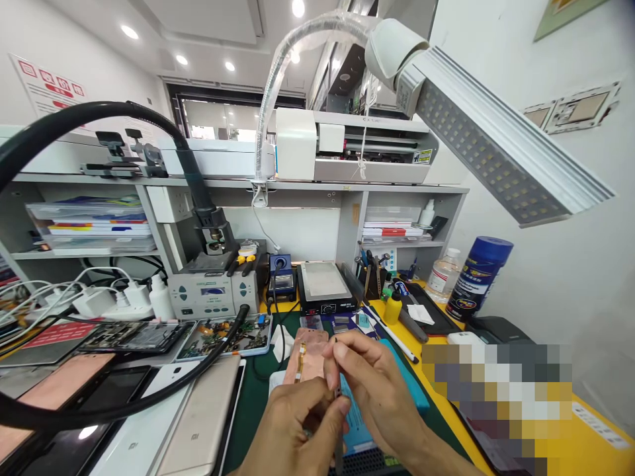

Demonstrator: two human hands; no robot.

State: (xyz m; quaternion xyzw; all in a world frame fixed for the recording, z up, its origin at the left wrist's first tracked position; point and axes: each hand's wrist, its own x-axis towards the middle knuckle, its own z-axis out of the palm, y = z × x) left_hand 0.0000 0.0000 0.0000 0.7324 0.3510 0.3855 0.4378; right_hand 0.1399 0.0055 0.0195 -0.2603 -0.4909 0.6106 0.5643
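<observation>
Both hands meet over the workbench, fingertips close together. My left hand (pixel 302 423) is closed, its thumb and forefinger pinching a slim dark tool (pixel 339 443) that stands nearly upright in view. My right hand (pixel 374 390) is closed too, pinching at the tool's upper end; a small dark tip shows between its fingertips, and whether a separate small part is held there I cannot tell. Behind the hands lies a pink-copper phone back panel (pixel 312 344) with a gold flex cable (pixel 301 357) on it. A blue pad (pixel 357 423) shows beneath my hands.
Several phones (pixel 198 423) lie at left, under a black hose (pixel 149 396). Beyond are a tray of small circuit parts (pixel 223 337), a hot-air station (pixel 213 294) and a heating plate (pixel 327 284). A spray can (pixel 479 277) stands right; a lamp (pixel 496 139) hangs overhead.
</observation>
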